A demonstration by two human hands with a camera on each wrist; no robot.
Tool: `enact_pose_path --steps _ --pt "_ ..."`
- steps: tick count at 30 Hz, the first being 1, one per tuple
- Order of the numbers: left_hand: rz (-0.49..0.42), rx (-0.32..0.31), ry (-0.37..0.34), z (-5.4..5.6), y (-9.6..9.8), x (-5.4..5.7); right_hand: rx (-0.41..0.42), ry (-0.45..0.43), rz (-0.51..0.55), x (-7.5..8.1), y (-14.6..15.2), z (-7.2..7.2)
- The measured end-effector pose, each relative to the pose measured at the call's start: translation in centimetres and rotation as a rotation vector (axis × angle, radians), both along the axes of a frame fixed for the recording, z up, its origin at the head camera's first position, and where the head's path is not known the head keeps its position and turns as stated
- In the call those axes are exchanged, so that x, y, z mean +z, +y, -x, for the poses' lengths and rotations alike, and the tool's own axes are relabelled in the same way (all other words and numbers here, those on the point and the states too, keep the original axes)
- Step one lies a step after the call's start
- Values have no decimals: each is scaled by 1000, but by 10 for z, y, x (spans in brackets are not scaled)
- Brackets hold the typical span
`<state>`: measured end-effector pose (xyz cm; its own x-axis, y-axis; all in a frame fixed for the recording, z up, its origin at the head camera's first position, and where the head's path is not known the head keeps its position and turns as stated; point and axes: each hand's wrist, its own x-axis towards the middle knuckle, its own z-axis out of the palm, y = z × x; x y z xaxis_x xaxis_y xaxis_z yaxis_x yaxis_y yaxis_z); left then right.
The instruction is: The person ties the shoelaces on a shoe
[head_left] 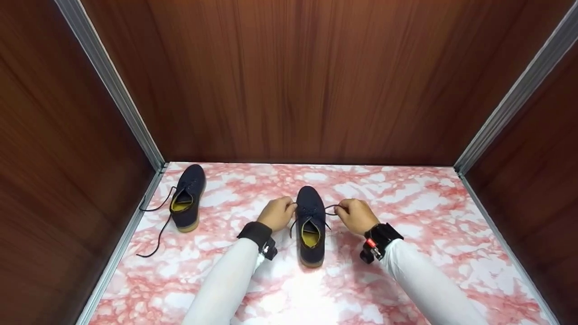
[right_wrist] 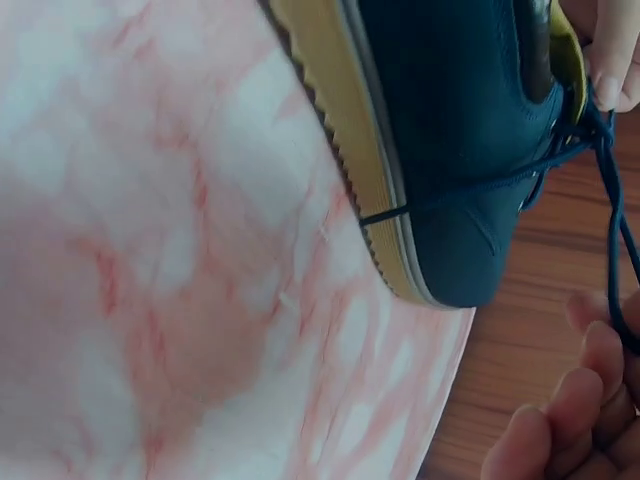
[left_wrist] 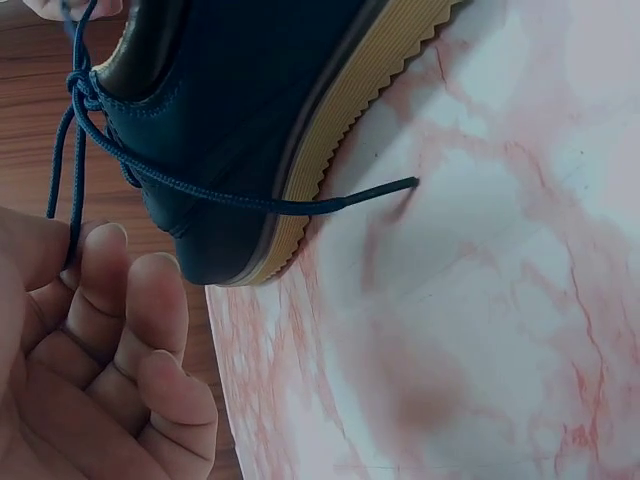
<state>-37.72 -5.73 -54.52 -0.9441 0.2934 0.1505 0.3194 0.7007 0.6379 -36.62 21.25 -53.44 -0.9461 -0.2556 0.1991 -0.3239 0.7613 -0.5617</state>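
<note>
A dark navy lace-up shoe point(head_left: 309, 196) with a yellow lining and tan ridged sole stands upright, toe pointing away, between both hands. Left of it, my left hand point(head_left: 277, 214) pinches a loop of shoelace point(left_wrist: 57, 165) between thumb and forefinger, its other fingers loosely bent. On the opposite side my right hand point(head_left: 357, 215) pinches the other lace loop point(right_wrist: 613, 230), drawn out sideways. Both loops meet at a knot point(left_wrist: 82, 88) over the tongue. One loose lace end point(left_wrist: 380, 190) hangs past the sole in the left wrist view; another lies across the shoe's right side.
A matching shoe point(head_left: 192, 178) stands at the far left, its untied laces point(head_left: 158, 241) trailing on the red-and-white marbled tabletop point(head_left: 406, 280). Brown wood-grain panels point(head_left: 289, 81) with metal edge strips point(head_left: 122, 99) enclose the back and both sides.
</note>
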Motion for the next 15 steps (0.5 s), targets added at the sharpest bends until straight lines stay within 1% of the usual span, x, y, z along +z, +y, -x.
enact_pose_path --steps 3,6,11,15 --pt "6 -4 -1 0 -1 0 11 2 -27 0 1 0" --pt "16 -12 8 -1 -1 0 18 39 -91 2 4 -1" --pt "35 -16 37 -2 -2 0 45 166 -237 5 8 -2" --pt "56 -16 46 -2 -3 -1 64 291 -351 4 13 -3"
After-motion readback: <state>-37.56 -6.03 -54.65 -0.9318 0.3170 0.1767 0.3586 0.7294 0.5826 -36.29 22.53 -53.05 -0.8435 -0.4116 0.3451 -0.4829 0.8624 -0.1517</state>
